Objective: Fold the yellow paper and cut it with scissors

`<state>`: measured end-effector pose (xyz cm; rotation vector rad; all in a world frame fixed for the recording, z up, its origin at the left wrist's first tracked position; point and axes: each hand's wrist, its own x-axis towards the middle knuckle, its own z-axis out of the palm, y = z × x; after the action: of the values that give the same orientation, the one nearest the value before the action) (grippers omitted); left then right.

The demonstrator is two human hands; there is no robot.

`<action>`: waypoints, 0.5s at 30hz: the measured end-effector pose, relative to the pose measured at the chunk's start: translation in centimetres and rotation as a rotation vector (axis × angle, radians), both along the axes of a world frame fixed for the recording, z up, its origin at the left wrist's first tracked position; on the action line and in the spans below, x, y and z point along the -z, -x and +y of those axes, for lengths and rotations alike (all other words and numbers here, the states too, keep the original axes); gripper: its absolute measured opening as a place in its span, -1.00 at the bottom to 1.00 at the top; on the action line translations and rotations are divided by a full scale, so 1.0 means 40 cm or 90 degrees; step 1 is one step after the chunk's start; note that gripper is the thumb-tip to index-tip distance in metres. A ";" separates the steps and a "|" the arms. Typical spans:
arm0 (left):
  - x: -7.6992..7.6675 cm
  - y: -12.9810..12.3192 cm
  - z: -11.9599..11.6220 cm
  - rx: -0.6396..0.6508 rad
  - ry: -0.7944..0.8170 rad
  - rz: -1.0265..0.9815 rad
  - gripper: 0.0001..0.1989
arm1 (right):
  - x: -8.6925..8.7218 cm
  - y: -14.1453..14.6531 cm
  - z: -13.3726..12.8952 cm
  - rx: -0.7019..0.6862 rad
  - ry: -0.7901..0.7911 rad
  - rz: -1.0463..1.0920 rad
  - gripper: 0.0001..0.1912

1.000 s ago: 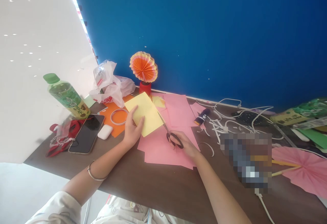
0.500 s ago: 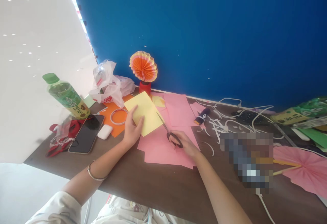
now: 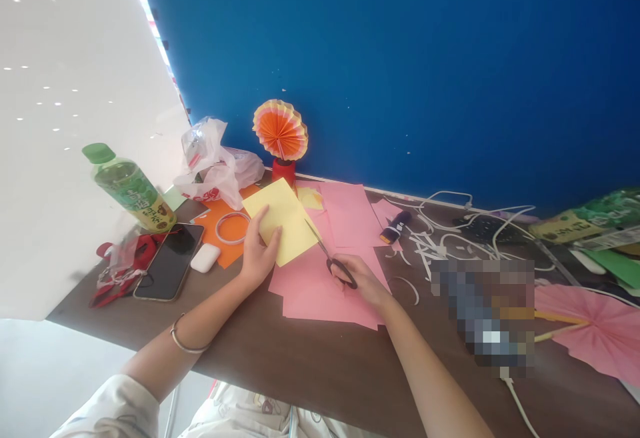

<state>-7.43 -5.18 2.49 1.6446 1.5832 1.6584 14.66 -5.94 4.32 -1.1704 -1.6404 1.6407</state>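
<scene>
Your left hand (image 3: pixel 256 257) lies with its fingers (image 3: pixel 260 219) spread flat on the near corner of the yellow sheet (image 3: pixel 283 221), pressing it down rather than gripping it. Your right hand (image 3: pixel 361 279) has its fingers curled through the black handles of the scissors (image 3: pixel 333 258), whose blades point up toward the yellow sheet's right edge, tips just at the paper. The yellow sheet rests tilted over a spread of pink paper (image 3: pixel 325 291) on the brown tabletop (image 3: pixel 320 371). Left of your left hand lie an orange sheet (image 3: pixel 227 231) with a white ring on it, an earbud case (image 3: pixel 205 258), a phone (image 3: pixel 170 261) and a green bottle (image 3: pixel 129 188). Behind the sheet stands an orange paper fan (image 3: pixel 280 130). White cables (image 3: pixel 450 231) tangle to your right.
</scene>
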 end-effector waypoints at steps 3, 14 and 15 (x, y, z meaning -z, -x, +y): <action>0.000 0.000 0.000 -0.004 0.000 -0.003 -0.54 | -0.003 0.002 -0.001 0.005 0.000 -0.004 -0.64; -0.003 0.001 -0.001 -0.009 0.005 -0.001 -0.54 | 0.008 -0.001 0.002 0.018 0.001 -0.002 -0.65; -0.003 0.001 -0.001 -0.008 0.008 -0.001 -0.54 | 0.007 0.000 0.002 0.020 0.001 -0.002 -0.65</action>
<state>-7.48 -5.22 2.60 1.6301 1.6036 1.6524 14.67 -5.86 4.05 -1.1936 -1.6155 1.6220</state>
